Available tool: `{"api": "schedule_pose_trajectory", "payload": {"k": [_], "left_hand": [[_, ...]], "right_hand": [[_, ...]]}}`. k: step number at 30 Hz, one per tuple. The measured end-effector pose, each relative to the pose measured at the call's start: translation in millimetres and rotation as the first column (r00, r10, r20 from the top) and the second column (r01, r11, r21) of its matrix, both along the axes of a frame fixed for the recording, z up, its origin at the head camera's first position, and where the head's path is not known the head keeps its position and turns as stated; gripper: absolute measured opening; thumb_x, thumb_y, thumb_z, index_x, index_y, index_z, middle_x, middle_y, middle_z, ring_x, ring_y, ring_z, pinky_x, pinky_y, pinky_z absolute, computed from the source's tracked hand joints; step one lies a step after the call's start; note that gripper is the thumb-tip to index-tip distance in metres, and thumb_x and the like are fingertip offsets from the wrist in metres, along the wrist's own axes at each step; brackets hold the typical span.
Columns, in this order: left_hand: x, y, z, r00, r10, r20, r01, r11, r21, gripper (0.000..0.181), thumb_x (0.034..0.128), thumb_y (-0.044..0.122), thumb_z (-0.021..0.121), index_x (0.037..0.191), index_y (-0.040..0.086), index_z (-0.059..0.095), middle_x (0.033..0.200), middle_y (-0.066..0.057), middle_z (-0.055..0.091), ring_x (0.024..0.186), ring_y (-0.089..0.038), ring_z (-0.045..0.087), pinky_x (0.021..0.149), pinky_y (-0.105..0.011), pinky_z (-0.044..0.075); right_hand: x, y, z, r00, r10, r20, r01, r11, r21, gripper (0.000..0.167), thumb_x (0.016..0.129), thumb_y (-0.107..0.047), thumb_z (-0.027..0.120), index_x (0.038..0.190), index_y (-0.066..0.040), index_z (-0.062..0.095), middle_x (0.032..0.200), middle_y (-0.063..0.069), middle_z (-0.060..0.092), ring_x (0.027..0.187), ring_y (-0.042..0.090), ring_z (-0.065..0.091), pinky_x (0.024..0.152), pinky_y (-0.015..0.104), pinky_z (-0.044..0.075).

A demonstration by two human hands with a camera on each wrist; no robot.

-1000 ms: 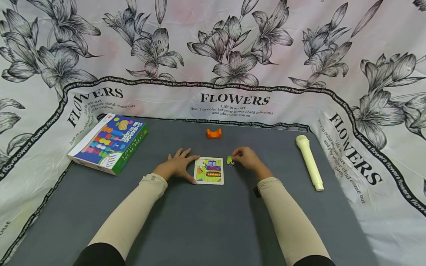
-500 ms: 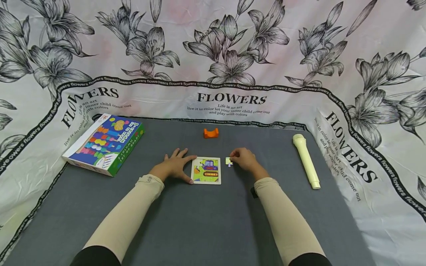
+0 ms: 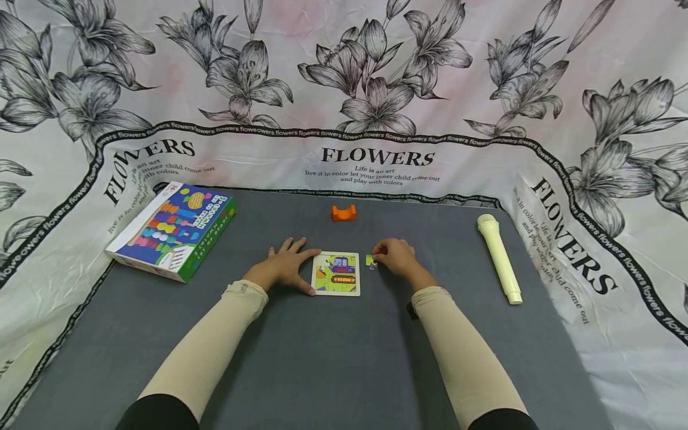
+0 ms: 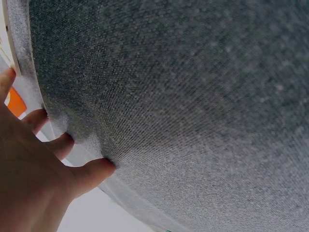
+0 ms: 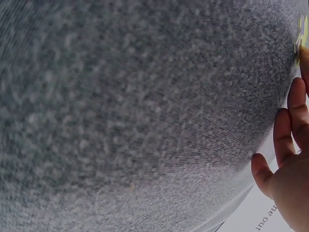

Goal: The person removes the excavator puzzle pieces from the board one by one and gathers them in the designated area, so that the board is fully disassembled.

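Observation:
A square jigsaw puzzle (image 3: 344, 285) with a white frame and a purple and orange vehicle picture lies on the grey table. My left hand (image 3: 283, 267) spreads its fingers beside it, thumb and index fingertip touching the frame's left edge. Just right of the puzzle, my right hand (image 3: 398, 257) pinches a small green and yellow puzzle piece (image 3: 370, 260) between thumb and fingertips, apart from the frame. In the right wrist view the piece (image 5: 302, 36) shows only at the edge. Part of the frame (image 4: 7, 41) appears in the left wrist view.
Behind the puzzle sits a small orange block (image 3: 343, 214) with a curved top. A blue and green game box (image 3: 177, 230) lies at the left, a pale yellow stick (image 3: 500, 258) at the right. Flower-printed cloth (image 3: 376, 170) hangs behind the grey table (image 3: 333, 358).
The puzzle piece in my right hand has tilted about, showing pale half a second ago and green now. My left hand stays at the frame; the view has shifted slightly.

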State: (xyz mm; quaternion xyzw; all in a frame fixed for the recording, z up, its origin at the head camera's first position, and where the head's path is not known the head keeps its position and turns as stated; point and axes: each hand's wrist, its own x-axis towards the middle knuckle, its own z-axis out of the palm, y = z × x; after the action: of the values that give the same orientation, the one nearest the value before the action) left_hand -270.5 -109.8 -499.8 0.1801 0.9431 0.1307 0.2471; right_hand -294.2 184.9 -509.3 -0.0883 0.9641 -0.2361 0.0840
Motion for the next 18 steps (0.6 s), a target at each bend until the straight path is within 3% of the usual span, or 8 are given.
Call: {"api": "schedule_pose_trajectory", "payload": {"k": [5, 10, 18], "left_hand": [[0.0, -3.2, -1.8, 1.000, 0.009, -0.006, -0.009, 1.000, -0.003, 0.105, 0.0671, 0.063, 0.079, 0.154, 0.037, 0.026, 0.164, -0.009, 0.005, 0.149, -0.040, -0.002, 0.108, -0.073, 0.006], [1.0, -2.4, -0.5, 1.000, 0.009, -0.012, -0.009, 1.000, -0.005, 0.106, 0.0668, 0.064, 0.079, 0.154, 0.036, 0.026, 0.164, -0.009, 0.005, 0.149, -0.039, -0.001, 0.108, -0.073, 0.007], [0.6, 0.6, 0.5, 1.000, 0.005, -0.016, -0.005, 1.000, -0.014, 0.104, 0.0677, 0.064, 0.079, 0.153, 0.037, 0.026, 0.164, -0.008, 0.005, 0.149, -0.038, -0.001, 0.109, -0.072, 0.007]], "right_hand": [[-1.6, -1, -0.2, 0.999, 0.030, -0.017, -0.031, 0.999, -0.019, 0.010, 0.090, -0.024, 0.070, 0.087, -0.015, 0.072, 0.084, -0.002, 0.071, 0.089, 0.023, 0.060, 0.088, 0.057, 0.036], [-1.8, -2, -0.3, 1.000, 0.014, 0.020, -0.012, 0.998, -0.055, 0.011, 0.091, -0.022, 0.068, 0.093, -0.012, 0.071, 0.092, 0.002, 0.073, 0.097, 0.027, 0.059, 0.092, 0.057, 0.032], [-3.0, -17, 8.9, 0.998, 0.061, -0.002, -0.061, 0.998, -0.018, 0.013, 0.093, -0.023, 0.067, 0.098, -0.012, 0.071, 0.097, 0.003, 0.073, 0.099, 0.025, 0.060, 0.097, 0.057, 0.031]]}}
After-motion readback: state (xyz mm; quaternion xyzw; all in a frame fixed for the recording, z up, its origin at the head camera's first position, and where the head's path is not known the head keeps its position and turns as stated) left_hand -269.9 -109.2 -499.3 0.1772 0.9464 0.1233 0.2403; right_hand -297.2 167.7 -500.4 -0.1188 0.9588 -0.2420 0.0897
